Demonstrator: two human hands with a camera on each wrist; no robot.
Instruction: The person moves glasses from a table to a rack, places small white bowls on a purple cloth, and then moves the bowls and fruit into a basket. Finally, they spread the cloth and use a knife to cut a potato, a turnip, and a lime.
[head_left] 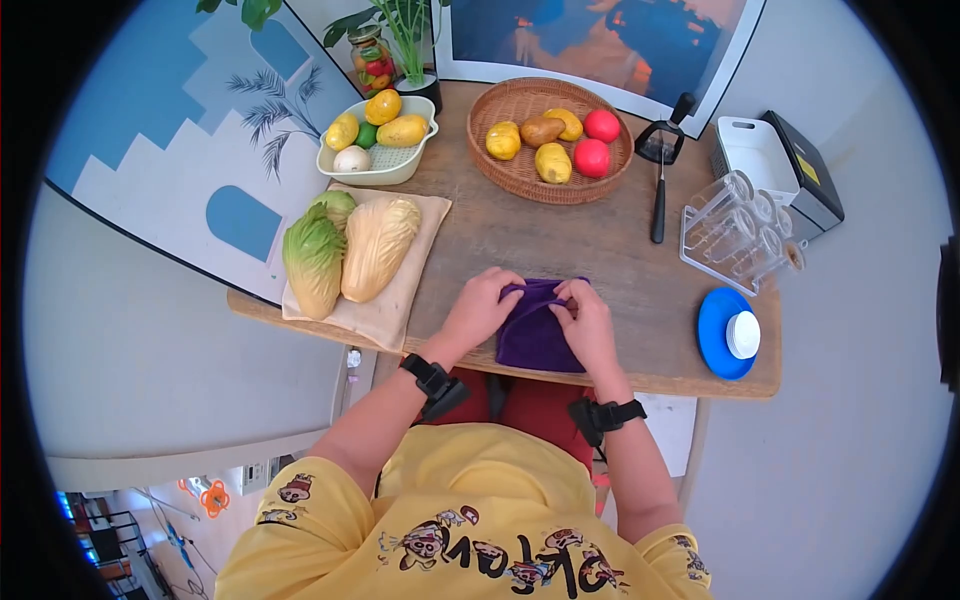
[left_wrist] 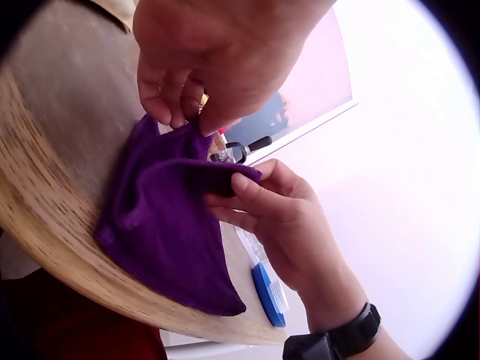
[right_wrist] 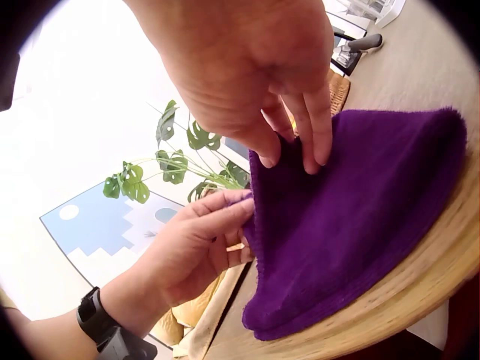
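A purple cloth (head_left: pixel 540 338) lies at the table's front edge, its far edge lifted by both hands. The left hand (head_left: pixel 482 308) pinches its far left part between thumb and fingers; the right hand (head_left: pixel 590 325) pinches the edge a little to the right. In the left wrist view the cloth (left_wrist: pixel 169 232) sags in a fold between the left hand (left_wrist: pixel 217 60) above and the right hand (left_wrist: pixel 281 217). The right wrist view has the cloth (right_wrist: pixel 345 210) spread toward the table edge, with the right hand (right_wrist: pixel 247 75) at its upper edge and the left hand (right_wrist: pixel 191 244) pinching its side.
Cabbages (head_left: pixel 378 248) lie on a beige cloth (head_left: pixel 425 240) at left. Behind are a pale basket (head_left: pixel 392 168) and a wicker basket (head_left: pixel 530 187) with produce. At right stand a glass rack (head_left: pixel 715 265), a blue plate (head_left: pixel 715 350) with white dishes (head_left: pixel 743 335), and a black-handled utensil (head_left: pixel 658 205).
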